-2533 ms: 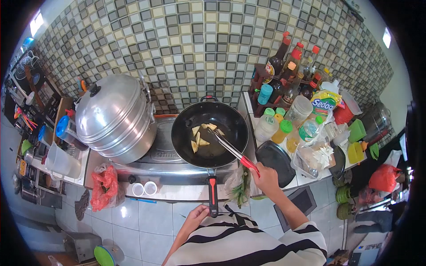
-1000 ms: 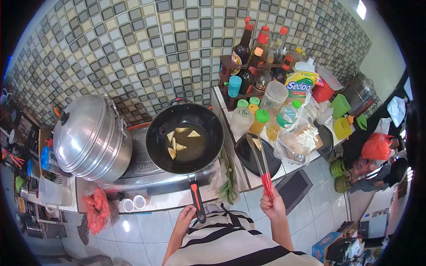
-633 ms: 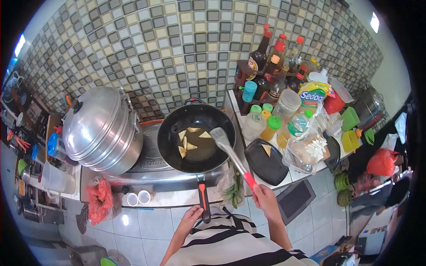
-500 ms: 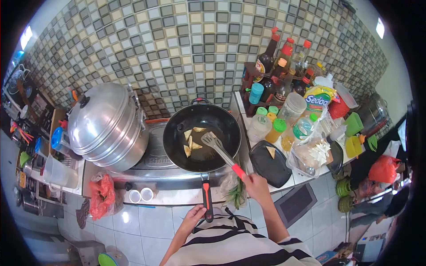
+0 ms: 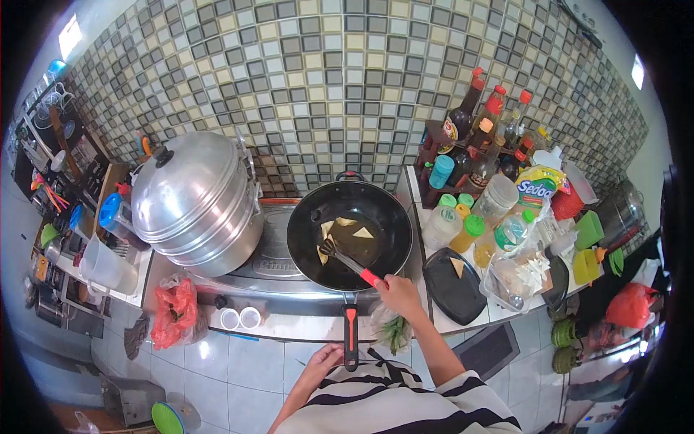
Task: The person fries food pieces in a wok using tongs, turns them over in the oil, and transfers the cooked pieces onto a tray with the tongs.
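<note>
My right hand (image 5: 397, 295) is closed round the red handle of metal tongs (image 5: 350, 262). Their tips are down in the black wok (image 5: 390, 253), at the left side among the triangular pieces (image 5: 363, 233) lying in oil. Some of those pieces are partly hidden by the tongs. My left hand (image 5: 327, 356) is beside the end of the wok's black and red handle (image 5: 351, 336), with its fingers curled; whether they grip the handle is unclear. On a black tray (image 5: 452, 293) right of the wok rests one triangular piece (image 5: 457, 267).
A large steamer pot (image 5: 199, 206) stands left of the wok. Bottles (image 5: 460, 119), jars (image 5: 441, 226) and a plastic container (image 5: 506, 286) crowd the right counter. Two white cups (image 5: 249, 318) and a red plastic bag (image 5: 173, 311) are at the front left edge.
One triangular piece went from the wok to the black tray. My right hand swung the tongs over the tray and back into the wok, now at its left side. The view has shifted.
</note>
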`<state>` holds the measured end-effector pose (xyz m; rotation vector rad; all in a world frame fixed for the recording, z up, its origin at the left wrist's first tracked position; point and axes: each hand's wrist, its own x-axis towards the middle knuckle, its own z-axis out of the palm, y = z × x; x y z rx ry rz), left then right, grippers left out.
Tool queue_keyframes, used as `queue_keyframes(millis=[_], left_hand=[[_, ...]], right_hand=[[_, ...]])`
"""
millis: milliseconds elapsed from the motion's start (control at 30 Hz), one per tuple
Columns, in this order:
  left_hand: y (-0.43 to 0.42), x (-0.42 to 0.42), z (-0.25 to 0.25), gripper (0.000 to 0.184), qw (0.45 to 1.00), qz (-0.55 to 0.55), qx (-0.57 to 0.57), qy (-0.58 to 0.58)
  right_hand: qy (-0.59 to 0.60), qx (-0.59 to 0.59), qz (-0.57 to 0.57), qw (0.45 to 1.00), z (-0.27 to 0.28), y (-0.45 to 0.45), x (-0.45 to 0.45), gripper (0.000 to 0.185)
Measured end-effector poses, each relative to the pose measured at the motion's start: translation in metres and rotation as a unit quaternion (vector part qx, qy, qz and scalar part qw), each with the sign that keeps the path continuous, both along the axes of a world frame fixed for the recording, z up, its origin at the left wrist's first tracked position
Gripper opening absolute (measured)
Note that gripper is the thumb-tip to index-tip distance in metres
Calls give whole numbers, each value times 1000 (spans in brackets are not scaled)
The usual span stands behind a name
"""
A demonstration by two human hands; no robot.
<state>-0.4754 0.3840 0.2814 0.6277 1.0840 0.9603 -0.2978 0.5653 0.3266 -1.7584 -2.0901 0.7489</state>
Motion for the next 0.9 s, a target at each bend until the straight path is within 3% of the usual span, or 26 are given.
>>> queue_keyframes(millis=[467,667,900], left_hand=[[6,-5,-3,23,1000,1,8,4],[7,-7,-7,23,1000,1,6,-10],[6,-7,-4,22,1000,9,5,-10]], right_hand=[[79,151,-36,985,6,-29,19,27],[49,169,-51,983,7,-47,31,21],[5,273,-40,961,19,-57,40,20]])
